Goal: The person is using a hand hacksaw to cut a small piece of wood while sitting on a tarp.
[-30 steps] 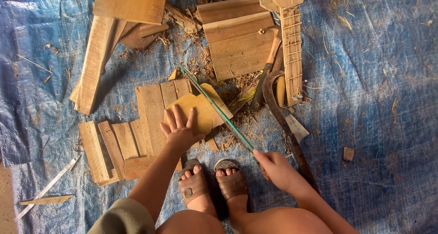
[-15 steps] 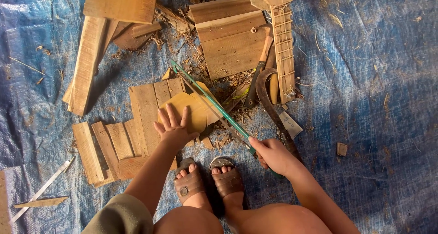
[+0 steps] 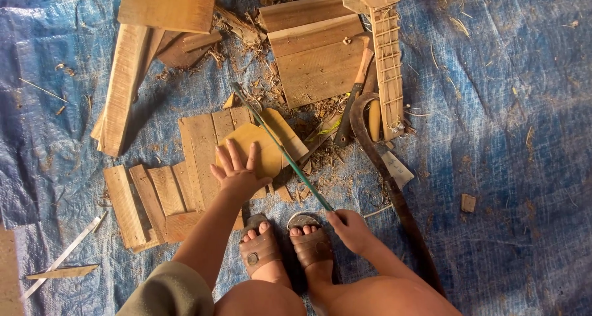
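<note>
Under the left hand [image 3: 237, 175], spread flat, lies a yellowish wood piece [image 3: 259, 149]. The right hand [image 3: 350, 229], fist wrapped around the handle, grips a thin green saw [image 3: 280, 148] whose blade crosses the piece just right of the left hand's fingers.

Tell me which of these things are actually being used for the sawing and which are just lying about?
In use:
- left hand, pressed flat on the yellowish wood piece
- right hand, gripping the thin green saw laid across that piece
- plank stack underneath

Lying about:
- curved blade
- small stringed instrument neck
- long board
- wood block
- blue tarp
</note>
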